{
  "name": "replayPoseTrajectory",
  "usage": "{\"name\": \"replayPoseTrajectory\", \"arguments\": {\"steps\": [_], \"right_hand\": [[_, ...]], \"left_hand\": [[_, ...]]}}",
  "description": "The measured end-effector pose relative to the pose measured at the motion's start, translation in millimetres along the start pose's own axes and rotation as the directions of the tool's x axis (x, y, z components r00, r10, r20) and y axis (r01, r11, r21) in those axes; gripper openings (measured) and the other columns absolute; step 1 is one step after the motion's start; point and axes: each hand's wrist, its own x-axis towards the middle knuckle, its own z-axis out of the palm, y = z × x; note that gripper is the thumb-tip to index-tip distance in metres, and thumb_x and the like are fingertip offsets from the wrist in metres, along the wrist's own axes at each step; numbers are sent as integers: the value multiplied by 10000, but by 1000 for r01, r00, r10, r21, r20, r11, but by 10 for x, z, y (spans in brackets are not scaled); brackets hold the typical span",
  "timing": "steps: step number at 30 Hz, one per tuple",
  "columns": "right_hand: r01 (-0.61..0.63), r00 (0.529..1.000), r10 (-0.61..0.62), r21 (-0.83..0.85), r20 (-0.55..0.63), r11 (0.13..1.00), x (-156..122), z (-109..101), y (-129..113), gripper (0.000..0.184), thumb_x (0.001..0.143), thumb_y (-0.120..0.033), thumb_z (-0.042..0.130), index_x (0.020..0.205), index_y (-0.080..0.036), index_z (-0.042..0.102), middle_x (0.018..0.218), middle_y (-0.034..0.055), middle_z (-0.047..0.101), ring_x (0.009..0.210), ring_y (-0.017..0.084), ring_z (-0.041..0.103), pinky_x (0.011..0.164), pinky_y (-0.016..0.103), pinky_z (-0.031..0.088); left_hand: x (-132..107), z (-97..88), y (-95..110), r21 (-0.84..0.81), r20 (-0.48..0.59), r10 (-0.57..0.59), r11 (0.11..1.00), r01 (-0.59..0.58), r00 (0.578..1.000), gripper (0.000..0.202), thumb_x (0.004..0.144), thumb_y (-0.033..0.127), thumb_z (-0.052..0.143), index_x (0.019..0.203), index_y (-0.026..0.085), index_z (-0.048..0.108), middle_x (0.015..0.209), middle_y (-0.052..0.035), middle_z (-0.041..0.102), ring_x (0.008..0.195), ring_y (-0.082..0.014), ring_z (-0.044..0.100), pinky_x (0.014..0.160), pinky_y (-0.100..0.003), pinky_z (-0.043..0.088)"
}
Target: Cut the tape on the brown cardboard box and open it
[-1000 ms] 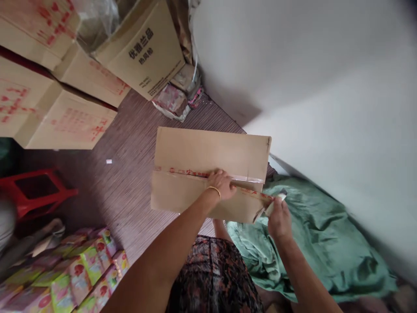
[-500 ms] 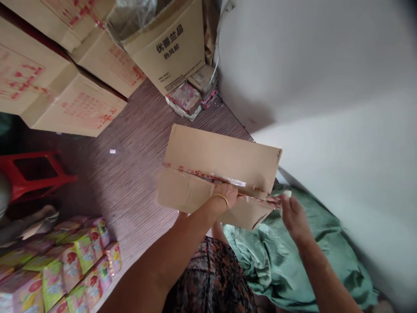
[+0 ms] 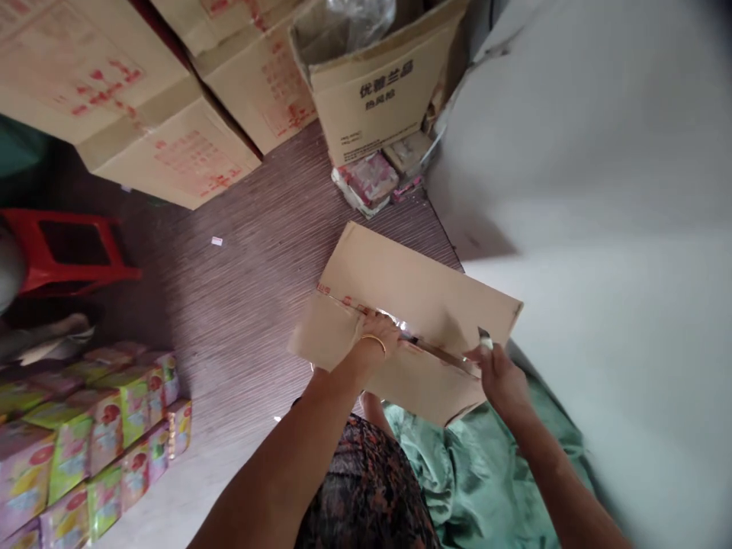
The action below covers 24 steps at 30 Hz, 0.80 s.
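A brown cardboard box (image 3: 412, 286) is in front of me, its top flaps meeting at a long seam with red print and shiny tape along it. At the middle of the seam, my left hand (image 3: 380, 332) is closed on the flap edge, its fingertips partly hidden in the gap. My right hand (image 3: 503, 377) is closed around a small cutter blade (image 3: 485, 337), with something white at its base. That hand is over the right end of the seam, where the flaps stand slightly apart.
Large cartons (image 3: 171, 152) are stacked at upper left, near an open carton (image 3: 380, 99) holding clear plastic. A red stool (image 3: 69, 244) and colourful drink packs (image 3: 103, 427) stand left. Green cloth (image 3: 486, 465) lies under the box's right side, beside a white wall (image 3: 600, 267).
My right hand has come in from beyond the box's right end to above the seam, and the blade now shows. My left hand stays on the seam. The whole view has shifted.
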Motion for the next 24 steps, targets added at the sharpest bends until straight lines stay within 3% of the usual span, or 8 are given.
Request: {"name": "replayPoseTrajectory", "arguments": {"steps": [4, 6, 9, 12, 15, 18, 21, 24], "right_hand": [[209, 962, -248, 268, 119, 941, 333, 431, -667, 529, 911, -668, 292, 924, -213, 559, 940, 101, 706, 794, 215, 657, 700, 322, 488], [266, 938, -306, 233, 161, 936, 548, 687, -970, 531, 899, -674, 299, 890, -219, 572, 863, 84, 701, 749, 206, 636, 715, 328, 487], [246, 953, -260, 106, 154, 963, 806, 943, -1237, 453, 913, -593, 315, 842, -219, 561, 717, 54, 660, 670, 200, 590, 721, 343, 468], [177, 973, -186, 70, 137, 982, 868, 1007, -1294, 330, 919, -482, 356, 820, -219, 529, 706, 43, 650, 701, 205, 590, 760, 357, 462], [121, 981, -133, 89, 139, 989, 737, 999, -1310, 290, 913, -420, 376, 793, -216, 543, 781, 66, 683, 780, 220, 606, 827, 388, 459], [168, 962, -204, 198, 180, 966, 540, 1051, -1425, 289, 875, -455, 448, 806, -220, 601, 904, 80, 716, 868, 232, 626, 859, 391, 464], [153, 938, -259, 395, 230, 906, 333, 1202, -1625, 305, 770, -537, 589, 784, -232, 599, 922, 59, 729, 871, 213, 638, 828, 351, 481], [-42, 968, -98, 533, 232, 845, 10, 1430, -1772, 460, 702, -676, 569, 739, -219, 520, 855, 68, 717, 735, 187, 632, 693, 330, 496]], "left_hand": [[-53, 2, -52, -68, 18, -19, 998, 20, 1000, 383, 930, 385, 507, 1112, 117, 712, 1157, -170, 692, 1136, -315, 598, 981, -426, 406], [-82, -6, -74, -96, 34, -26, 995, 29, 999, 382, 928, 367, 510, 1111, 99, 711, 1152, -185, 692, 1124, -310, 605, 976, -422, 411], [-233, -6, -51, -137, 65, -30, 990, 38, 997, 378, 930, 379, 509, 1128, 124, 705, 1162, -175, 690, 1121, -290, 604, 955, -404, 428], [-640, 34, 50, -200, 56, -4, 980, 16, 998, 423, 924, 470, 495, 1094, 152, 716, 1119, -163, 694, 1111, -289, 594, 944, -415, 440], [-1261, 140, 171, -300, 19, 50, 953, -42, 999, 472, 942, 496, 421, 1051, 157, 730, 1156, -179, 654, 1152, -311, 550, 1004, -484, 406], [-1852, 366, 230, -454, 115, 21, 891, 34, 993, 565, 930, 554, 362, 1071, 150, 731, 1179, -214, 628, 1162, -364, 533, 1028, -584, 372], [-2157, 656, 140, -708, 181, -155, 665, 238, 971, 467, 881, 379, 484, 1253, 144, 639, 1298, -189, 587, 1256, -319, 496, 1126, -490, 327], [-2084, 802, -131, -922, 275, -407, 144, 359, 871, 564, 847, 206, 464, 1403, 113, 479, 1381, -179, 542, 1303, -260, 482, 1131, -403, 345]]}}
